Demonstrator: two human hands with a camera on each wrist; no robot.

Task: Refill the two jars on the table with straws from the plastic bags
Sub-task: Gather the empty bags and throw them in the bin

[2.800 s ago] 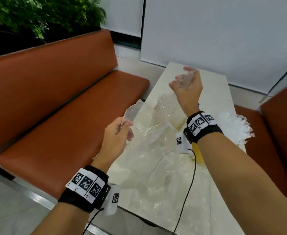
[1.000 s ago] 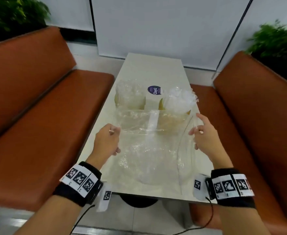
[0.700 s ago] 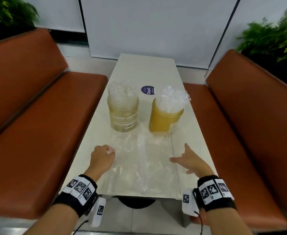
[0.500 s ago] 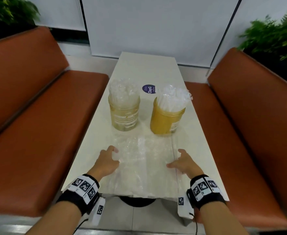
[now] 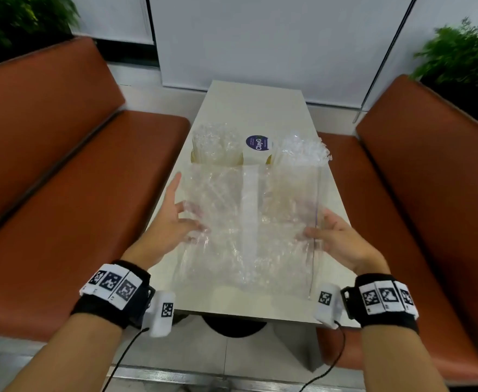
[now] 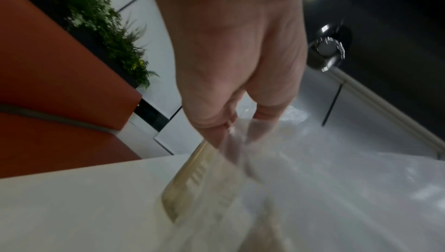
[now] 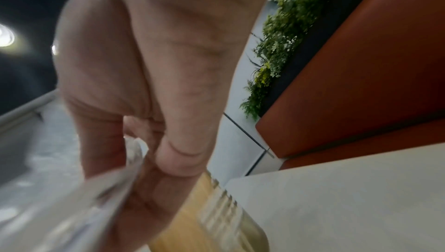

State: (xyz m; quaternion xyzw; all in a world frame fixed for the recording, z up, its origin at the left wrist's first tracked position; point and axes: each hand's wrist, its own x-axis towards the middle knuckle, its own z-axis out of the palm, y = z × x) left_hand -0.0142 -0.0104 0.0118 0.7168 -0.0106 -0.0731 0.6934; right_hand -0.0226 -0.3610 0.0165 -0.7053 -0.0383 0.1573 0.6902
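Two jars stand side by side mid-table, both bristling with wrapped clear straws: the pale left jar (image 5: 215, 145) and the amber right jar (image 5: 300, 154). In front of them I hold a crinkled clear plastic bag (image 5: 249, 210) upright above the table; it looks flat and has a white strip down its middle. My left hand (image 5: 189, 219) holds its left edge, fingers behind the plastic, thumb sticking up. My right hand (image 5: 314, 233) pinches the right edge, thumb on the front. The wrist views are blurred: the left jar (image 6: 199, 180) shows through plastic, the amber jar (image 7: 216, 208) lies just past my right fingers.
The narrow white table (image 5: 254, 108) carries a round blue sticker (image 5: 257, 142) between the jars. Orange benches flank it, one on the left (image 5: 62, 193) and one on the right (image 5: 415, 193). Plants stand behind both benches, and a white wall panel closes the far end.
Half a second ago the bag lay flat on the table under both hands. It now stands raised between my hands, hiding the lower parts of the jars.
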